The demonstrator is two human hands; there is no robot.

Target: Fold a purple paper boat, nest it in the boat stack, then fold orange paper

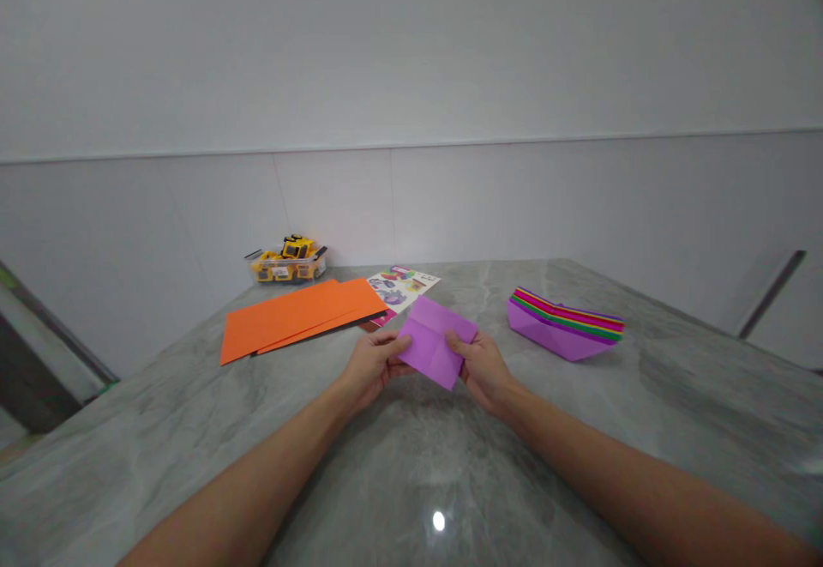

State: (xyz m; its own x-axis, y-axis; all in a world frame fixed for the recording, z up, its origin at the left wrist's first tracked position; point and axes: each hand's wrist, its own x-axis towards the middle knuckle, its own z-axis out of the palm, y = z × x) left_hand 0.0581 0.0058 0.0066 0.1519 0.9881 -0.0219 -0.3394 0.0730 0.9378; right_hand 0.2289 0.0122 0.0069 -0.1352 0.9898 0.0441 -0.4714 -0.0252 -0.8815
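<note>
The bare left hand and bare right hand pinch opposite sides of a purple, creased, squarish paper between thumbs and fingers, over the grey marbled table; one corner points toward the person, its long axis hard to tell; beyond lies a colourful printed leaflet, lettering too small to read.
</note>
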